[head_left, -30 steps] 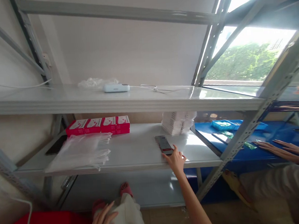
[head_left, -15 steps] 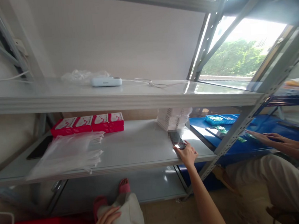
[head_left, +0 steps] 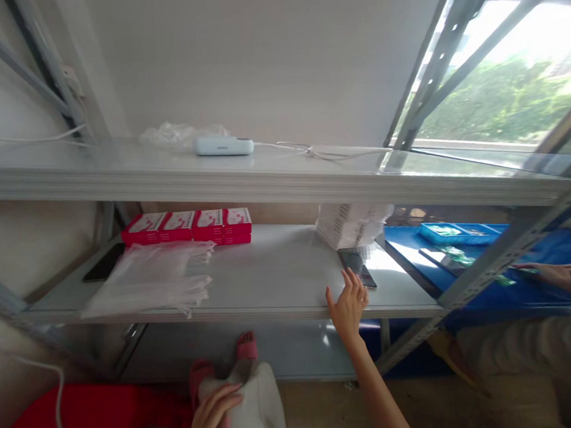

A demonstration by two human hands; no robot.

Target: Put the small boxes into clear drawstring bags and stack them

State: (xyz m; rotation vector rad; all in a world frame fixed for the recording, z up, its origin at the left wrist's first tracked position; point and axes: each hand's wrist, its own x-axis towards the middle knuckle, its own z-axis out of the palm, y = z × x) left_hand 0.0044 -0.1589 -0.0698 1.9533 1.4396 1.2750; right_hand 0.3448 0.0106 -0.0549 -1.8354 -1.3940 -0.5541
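Observation:
My right hand [head_left: 347, 305] is raised at the front edge of the middle shelf [head_left: 271, 287], fingers spread and holding nothing. A dark phone [head_left: 357, 267] lies flat on the shelf just beyond its fingertips, next to a stack of white packets [head_left: 350, 225]. At the bottom of the view my left hand [head_left: 210, 421] rests on my knee, fingers loosely bent, with nothing in it.
Red boxes [head_left: 188, 227] line the shelf's back left, with clear plastic bags [head_left: 152, 284] and another dark phone [head_left: 104, 262] in front. A white device [head_left: 223, 145] with a cable sits on the upper shelf. Another person's hands [head_left: 562, 274] rest on a blue table [head_left: 497, 270] at right.
My right hand slid the phone to the right along the shelf toward the white packets, then let go and drew back with its fingers spread.

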